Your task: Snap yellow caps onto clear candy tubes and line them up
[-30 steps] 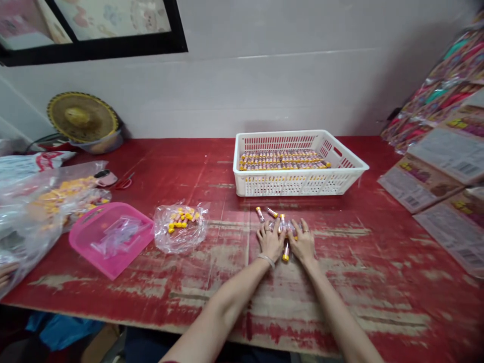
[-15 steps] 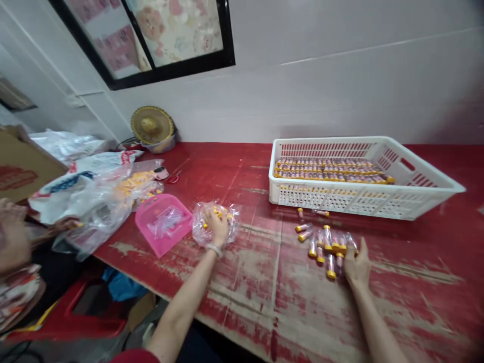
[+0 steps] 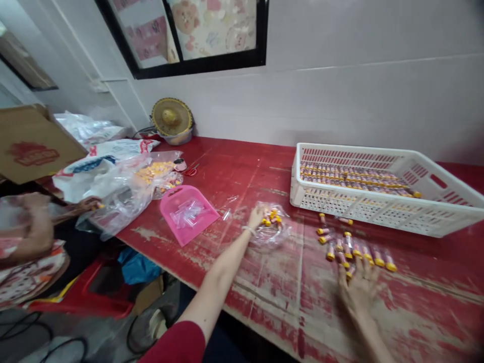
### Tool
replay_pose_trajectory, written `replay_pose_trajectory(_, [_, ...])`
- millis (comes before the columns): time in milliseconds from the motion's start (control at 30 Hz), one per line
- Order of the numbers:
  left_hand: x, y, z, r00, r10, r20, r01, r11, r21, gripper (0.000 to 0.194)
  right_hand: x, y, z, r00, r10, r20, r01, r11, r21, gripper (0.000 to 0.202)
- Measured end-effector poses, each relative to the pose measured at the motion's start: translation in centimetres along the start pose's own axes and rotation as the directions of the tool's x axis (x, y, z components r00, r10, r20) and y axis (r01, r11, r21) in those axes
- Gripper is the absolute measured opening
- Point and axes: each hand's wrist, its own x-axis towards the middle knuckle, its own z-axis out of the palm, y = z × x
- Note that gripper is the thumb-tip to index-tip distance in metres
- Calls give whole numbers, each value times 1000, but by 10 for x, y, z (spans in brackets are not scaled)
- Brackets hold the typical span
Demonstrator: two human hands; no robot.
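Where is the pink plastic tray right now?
In the head view, the tray lies left of centre on the worn red tabletop, between the large clear plastic bag to its left and the person's left hand to its right.

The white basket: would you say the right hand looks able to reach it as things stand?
Probably yes: only loose tubes, lying low on the table, show between the right hand and the white basket.
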Motion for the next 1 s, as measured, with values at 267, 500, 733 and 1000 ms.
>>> replay_pose_trajectory(267, [-20, -12, -161, 928, 77, -364, 3, 977, 214, 50, -10, 6, 6, 978, 175, 118, -170, 984, -49, 72])
replay_pose_trajectory(500, [-50, -91, -242, 683, -203, -701, 632, 646, 428, 62, -10, -5, 7, 982, 150, 117, -144, 988, -57, 72])
replay_pose_trajectory(733, [-64, -90, -137, 808, 19, -589, 453, 620, 641, 55, -11, -2, 8, 976, 154, 155, -145, 987, -70, 71])
replay_pose_trajectory(1000, [-70, -84, -91, 952, 170, -254, 97, 619, 780, 46, -6, 1, 12, 971, 172, 163, -159, 983, -95, 72])
